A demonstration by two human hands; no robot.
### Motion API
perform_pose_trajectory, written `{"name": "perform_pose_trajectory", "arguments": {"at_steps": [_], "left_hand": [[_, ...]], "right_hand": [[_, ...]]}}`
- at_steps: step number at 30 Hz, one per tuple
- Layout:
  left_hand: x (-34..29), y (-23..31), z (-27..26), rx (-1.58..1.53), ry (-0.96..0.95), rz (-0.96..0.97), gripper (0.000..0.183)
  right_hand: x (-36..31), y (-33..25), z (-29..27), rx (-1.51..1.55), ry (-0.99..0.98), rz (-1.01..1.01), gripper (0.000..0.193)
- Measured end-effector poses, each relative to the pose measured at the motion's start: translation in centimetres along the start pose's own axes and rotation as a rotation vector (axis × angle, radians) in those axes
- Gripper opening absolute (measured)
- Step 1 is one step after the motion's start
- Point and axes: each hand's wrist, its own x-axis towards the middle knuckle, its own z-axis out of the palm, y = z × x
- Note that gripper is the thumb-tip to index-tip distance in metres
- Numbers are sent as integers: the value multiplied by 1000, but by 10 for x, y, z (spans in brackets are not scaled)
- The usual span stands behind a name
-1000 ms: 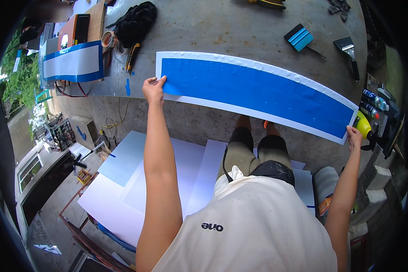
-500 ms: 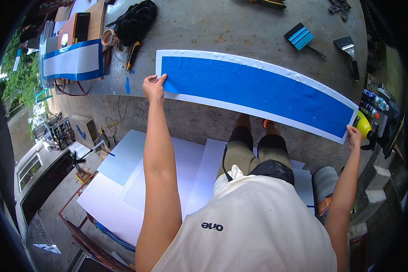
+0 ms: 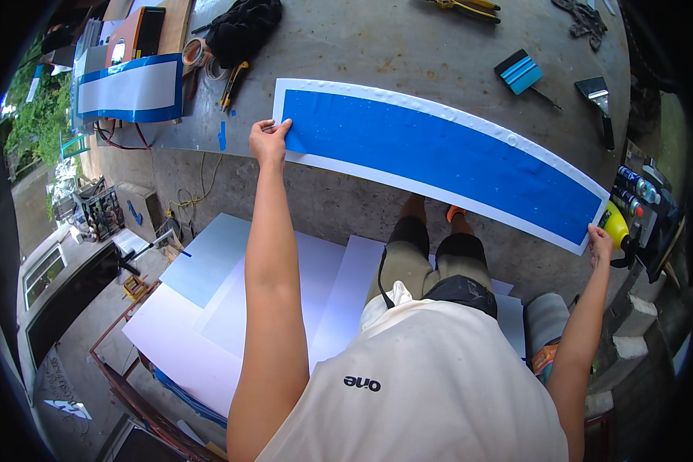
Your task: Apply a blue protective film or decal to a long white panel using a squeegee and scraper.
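Observation:
A long panel (image 3: 431, 154), blue in the middle with a white border, stretches between my hands at the near edge of the metal worktable (image 3: 408, 46). Small bubbles or droplets dot its surface, mostly along the far white border. My left hand (image 3: 269, 141) pinches the left end, thumb on top and fingers partly beneath. At the other end, my right hand (image 3: 600, 245) grips the near right corner between thumb and fingers. The near side of the panel hangs out past the table edge, above the floor.
On the table lie a blue squeegee (image 3: 520, 72), a wide scraper (image 3: 595, 96), a yellow utility knife (image 3: 234, 86), tape rolls (image 3: 195, 54) and a black cloth (image 3: 242, 31). A yellow spray bottle (image 3: 614, 223) stands at right. White sheets (image 3: 285, 269) are stacked behind me.
In the picture, the table and its tools have shifted slightly right as the view turned a little. Both hands keep hold of the panel's ends.

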Motion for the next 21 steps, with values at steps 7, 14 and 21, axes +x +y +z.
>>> {"name": "perform_pose_trajectory", "arguments": {"at_steps": [7, 14, 21], "left_hand": [[4, -10, -13, 71, 57, -17, 39], [-27, -15, -38, 180, 171, 160, 30], [-89, -7, -13, 498, -82, 679, 43]], "right_hand": [[-8, -10, 8, -8, 2, 11, 22], [0, -4, 4, 22, -13, 2, 22], [-5, -9, 4, 6, -23, 11, 24]]}}
